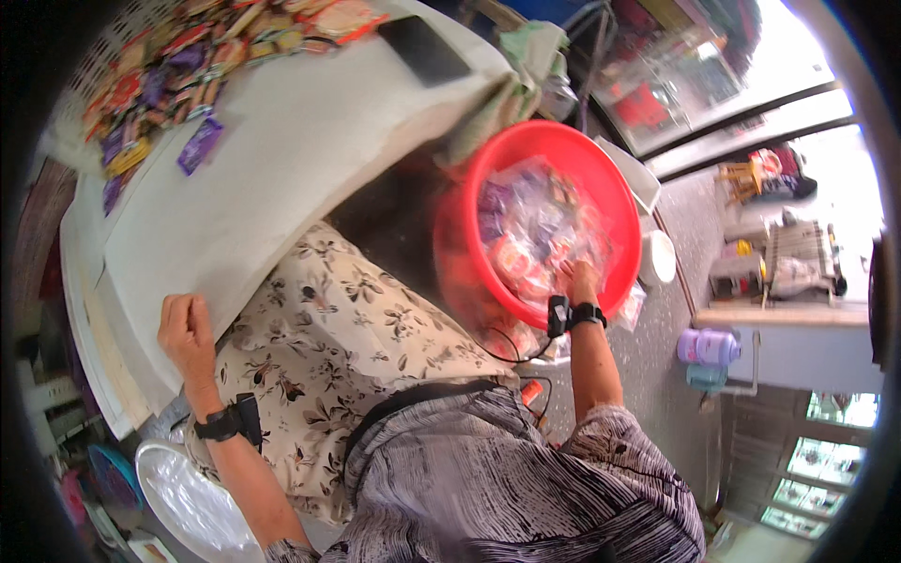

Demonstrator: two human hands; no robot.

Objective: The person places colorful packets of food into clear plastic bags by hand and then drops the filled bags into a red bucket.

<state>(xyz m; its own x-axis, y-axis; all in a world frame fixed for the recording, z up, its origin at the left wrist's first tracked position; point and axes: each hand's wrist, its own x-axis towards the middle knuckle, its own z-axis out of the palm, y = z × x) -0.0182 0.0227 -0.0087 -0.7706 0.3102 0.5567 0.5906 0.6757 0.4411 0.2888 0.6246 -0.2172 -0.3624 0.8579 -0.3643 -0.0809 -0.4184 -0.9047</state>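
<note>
My right hand (582, 279) reaches into a red plastic tub (627, 230) on my right, its fingertips down among clear filled packets (535, 225). Those fingers are blurred and partly covered, so I cannot tell whether they grip a packet. My left hand (185, 340) rests at the near edge of the white-covered table (272, 141), with its fingers curled in and nothing seen in them. Small wrapped snacks (178, 75) in several colours lie heaped at the table's far left. A purple packet (199, 145) lies a little apart from the heap.
A black phone (422, 50) lies at the table's far edge, beside a greenish cloth (526, 66). A white bucket (657, 258) stands right of the tub. A plastic-lined round container (192, 497) is at my lower left. Purple water jug (710, 346) stands farther right.
</note>
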